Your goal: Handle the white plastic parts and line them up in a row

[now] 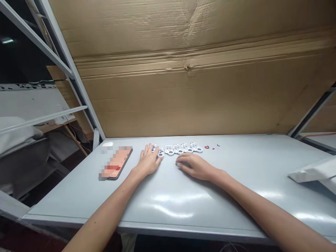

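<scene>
My left hand (149, 161) lies with fingers spread on the left end of a row of flat white cut-out pieces. Two of these pieces, one a white cut-out (161, 152), show partly under and between its fingers. Further right, several more white cut-outs (178, 149) lie side by side, each with a hole and dark marks. My right hand (193, 166) rests on the table just in front of them, fingers loosely bent and the thumb a little apart. I see nothing held in it.
A phone (118, 162), its screen blurred, lies left on the grey table (168, 210). Behind it is a small white object (107, 144). Tiny red bits (207, 147) lie right of the row. White folded material (315, 169) sits far right. Cardboard (183, 98) walls the back.
</scene>
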`<state>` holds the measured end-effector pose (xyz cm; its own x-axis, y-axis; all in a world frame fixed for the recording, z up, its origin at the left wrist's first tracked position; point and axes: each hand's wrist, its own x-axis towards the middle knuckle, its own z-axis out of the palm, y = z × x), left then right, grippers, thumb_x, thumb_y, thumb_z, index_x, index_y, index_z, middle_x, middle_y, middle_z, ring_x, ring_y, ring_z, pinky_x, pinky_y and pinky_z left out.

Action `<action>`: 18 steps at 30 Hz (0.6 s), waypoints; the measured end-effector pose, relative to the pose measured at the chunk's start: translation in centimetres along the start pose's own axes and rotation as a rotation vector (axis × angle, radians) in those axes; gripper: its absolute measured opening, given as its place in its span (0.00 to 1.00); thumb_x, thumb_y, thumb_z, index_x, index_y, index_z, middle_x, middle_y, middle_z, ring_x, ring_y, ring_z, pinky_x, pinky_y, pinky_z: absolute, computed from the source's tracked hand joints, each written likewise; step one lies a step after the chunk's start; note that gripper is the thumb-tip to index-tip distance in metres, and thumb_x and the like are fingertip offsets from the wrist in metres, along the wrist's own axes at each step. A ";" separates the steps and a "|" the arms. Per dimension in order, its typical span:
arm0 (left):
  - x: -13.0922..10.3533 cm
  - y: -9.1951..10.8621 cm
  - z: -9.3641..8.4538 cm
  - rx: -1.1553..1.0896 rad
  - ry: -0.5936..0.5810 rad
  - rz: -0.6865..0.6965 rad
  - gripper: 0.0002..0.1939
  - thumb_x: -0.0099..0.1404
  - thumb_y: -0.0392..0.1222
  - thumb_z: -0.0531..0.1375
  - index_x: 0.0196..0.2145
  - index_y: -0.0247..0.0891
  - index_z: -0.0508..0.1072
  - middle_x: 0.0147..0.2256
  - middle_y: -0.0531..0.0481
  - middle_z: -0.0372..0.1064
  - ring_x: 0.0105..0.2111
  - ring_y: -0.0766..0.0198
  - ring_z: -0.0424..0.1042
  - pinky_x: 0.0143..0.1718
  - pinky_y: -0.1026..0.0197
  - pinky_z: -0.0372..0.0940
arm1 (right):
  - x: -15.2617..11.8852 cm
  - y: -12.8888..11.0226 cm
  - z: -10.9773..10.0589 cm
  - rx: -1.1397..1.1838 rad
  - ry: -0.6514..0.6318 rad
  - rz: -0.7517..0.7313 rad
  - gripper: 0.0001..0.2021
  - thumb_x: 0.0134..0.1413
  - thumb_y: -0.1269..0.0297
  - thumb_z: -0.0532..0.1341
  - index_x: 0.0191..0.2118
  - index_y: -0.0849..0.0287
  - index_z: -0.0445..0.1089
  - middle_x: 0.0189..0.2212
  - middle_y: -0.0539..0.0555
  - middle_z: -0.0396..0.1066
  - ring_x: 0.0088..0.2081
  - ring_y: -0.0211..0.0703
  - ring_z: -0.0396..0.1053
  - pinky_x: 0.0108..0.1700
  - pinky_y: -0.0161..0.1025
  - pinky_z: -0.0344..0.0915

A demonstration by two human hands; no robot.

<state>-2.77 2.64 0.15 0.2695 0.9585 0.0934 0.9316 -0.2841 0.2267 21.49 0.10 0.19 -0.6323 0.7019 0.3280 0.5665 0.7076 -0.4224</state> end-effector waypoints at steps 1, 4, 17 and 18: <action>0.2 -0.1 0.2 -0.003 0.002 0.001 0.30 0.72 0.54 0.48 0.66 0.37 0.53 0.69 0.32 0.39 0.69 0.41 0.37 0.63 0.37 0.44 | 0.0 0.0 0.0 -0.002 -0.001 -0.003 0.13 0.65 0.62 0.54 0.45 0.57 0.74 0.43 0.58 0.76 0.45 0.49 0.72 0.48 0.47 0.67; 0.8 -0.6 0.7 -0.011 0.031 0.010 0.30 0.72 0.52 0.47 0.66 0.36 0.52 0.68 0.30 0.41 0.68 0.39 0.40 0.61 0.34 0.46 | 0.0 -0.1 -0.1 -0.005 -0.001 -0.020 0.13 0.64 0.64 0.53 0.45 0.57 0.74 0.44 0.59 0.75 0.45 0.50 0.71 0.48 0.47 0.67; 1.4 -0.6 1.2 -0.011 0.155 0.022 0.24 0.70 0.47 0.52 0.60 0.35 0.61 0.63 0.33 0.56 0.65 0.44 0.53 0.62 0.45 0.54 | 0.1 -0.4 -0.1 -0.044 -0.018 -0.025 0.12 0.64 0.67 0.53 0.44 0.58 0.74 0.44 0.58 0.75 0.45 0.49 0.71 0.48 0.46 0.67; 1.4 -0.6 1.3 -0.017 0.168 0.017 0.25 0.70 0.47 0.53 0.61 0.34 0.61 0.63 0.32 0.56 0.65 0.43 0.52 0.62 0.45 0.53 | 0.0 -0.5 -0.1 -0.042 -0.017 -0.025 0.12 0.64 0.66 0.53 0.44 0.57 0.75 0.44 0.58 0.76 0.45 0.49 0.72 0.48 0.46 0.67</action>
<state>-2.62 4.16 -1.07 0.2396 0.9359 0.2584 0.9224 -0.3025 0.2403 21.25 -0.18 0.46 -0.6550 0.6828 0.3235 0.5720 0.7279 -0.3781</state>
